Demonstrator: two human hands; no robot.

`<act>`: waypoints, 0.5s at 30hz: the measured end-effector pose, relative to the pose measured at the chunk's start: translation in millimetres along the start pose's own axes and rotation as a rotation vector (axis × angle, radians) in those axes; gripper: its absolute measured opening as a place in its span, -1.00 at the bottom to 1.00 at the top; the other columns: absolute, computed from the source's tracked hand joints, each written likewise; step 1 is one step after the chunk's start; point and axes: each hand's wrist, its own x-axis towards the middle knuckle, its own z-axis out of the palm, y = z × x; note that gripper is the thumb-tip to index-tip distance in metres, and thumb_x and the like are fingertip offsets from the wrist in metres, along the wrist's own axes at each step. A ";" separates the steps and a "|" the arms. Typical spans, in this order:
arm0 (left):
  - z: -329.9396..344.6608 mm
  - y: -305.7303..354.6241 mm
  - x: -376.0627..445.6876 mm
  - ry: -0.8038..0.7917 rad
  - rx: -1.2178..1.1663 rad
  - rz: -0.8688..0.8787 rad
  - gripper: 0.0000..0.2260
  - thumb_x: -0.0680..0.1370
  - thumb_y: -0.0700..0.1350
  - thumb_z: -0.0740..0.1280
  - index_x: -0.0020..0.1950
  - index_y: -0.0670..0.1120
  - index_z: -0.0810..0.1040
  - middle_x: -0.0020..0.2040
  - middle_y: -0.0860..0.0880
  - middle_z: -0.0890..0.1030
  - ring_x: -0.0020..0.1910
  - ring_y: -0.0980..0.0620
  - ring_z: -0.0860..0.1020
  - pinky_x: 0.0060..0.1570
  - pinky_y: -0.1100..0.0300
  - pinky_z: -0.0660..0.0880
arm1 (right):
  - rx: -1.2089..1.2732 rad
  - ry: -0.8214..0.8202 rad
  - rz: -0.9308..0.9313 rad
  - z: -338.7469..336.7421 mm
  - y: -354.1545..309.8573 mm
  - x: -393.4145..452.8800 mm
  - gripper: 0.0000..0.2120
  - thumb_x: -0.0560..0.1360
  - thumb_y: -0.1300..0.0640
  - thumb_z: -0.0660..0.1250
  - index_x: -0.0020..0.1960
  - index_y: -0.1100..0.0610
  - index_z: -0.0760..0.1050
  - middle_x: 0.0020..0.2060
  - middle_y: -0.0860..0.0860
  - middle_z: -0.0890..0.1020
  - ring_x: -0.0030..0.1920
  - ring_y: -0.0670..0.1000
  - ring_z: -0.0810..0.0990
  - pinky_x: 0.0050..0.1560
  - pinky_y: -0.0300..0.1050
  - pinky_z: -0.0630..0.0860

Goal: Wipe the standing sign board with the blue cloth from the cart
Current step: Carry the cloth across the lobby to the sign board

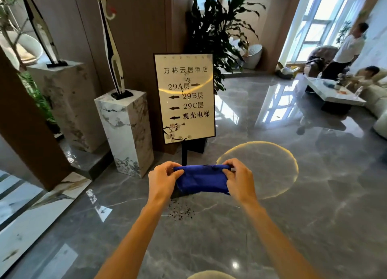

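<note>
Cloth: a deep blue folded fabric cloth is held up between both hands, in front of and below the standing sign board, apart from it.
Left hand: the left hand is curled closed, thumb and fingers pinching the cloth's left edge.
Right hand: the right hand is likewise closed, pinching the cloth's right edge, so the fabric is stretched flat between the two.
Sign board: the tall rectangular cream sign board with a dark frame, black lettering and arrows stands upright on a slim black post beyond the cloth.
Done: the cloth is in hand; no cart shows, so fetching appears complete.
Left: the cloth is not yet touching the sign board; judging by this, all the wiping remains, and the hands must rise and reach forward first.
Containers: a white ribbed round planter sits behind and right of the sign board, beside a tall dark-leaved plant; whether the plant grows from it cannot be told.
</note>
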 end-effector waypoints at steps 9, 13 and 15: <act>40.9 -4.8 92.6 0.077 0.005 -0.022 -0.89 0.54 -0.17 0.42 -0.01 0.03 0.63 -0.17 0.13 0.62 -0.13 0.22 0.59 -0.34 0.47 0.48 | 0.043 -0.066 -0.020 28.6 34.0 106.7 -0.91 0.59 0.23 0.30 0.02 0.08 0.56 -0.05 0.04 0.62 -0.05 -0.04 0.57 -0.12 -0.38 0.42; 52.2 -17.3 139.6 0.089 -0.014 -0.003 -0.89 0.55 -0.15 0.41 -0.02 0.07 0.61 -0.18 0.17 0.61 -0.13 0.24 0.59 -0.34 0.50 0.49 | 0.026 -0.092 -0.028 46.9 44.0 153.0 -0.90 0.62 0.15 0.27 0.03 -0.04 0.49 -0.06 -0.01 0.61 -0.06 -0.06 0.55 -0.21 -0.41 0.42; 57.0 -24.1 166.5 0.090 -0.025 0.003 -0.89 0.55 -0.15 0.41 -0.02 0.07 0.60 -0.17 0.15 0.62 -0.13 0.23 0.60 -0.32 0.49 0.50 | 0.022 -0.103 -0.027 58.2 46.1 177.2 -0.88 0.63 0.14 0.26 0.03 -0.09 0.45 -0.08 -0.03 0.60 -0.10 -0.10 0.53 -0.26 -0.47 0.43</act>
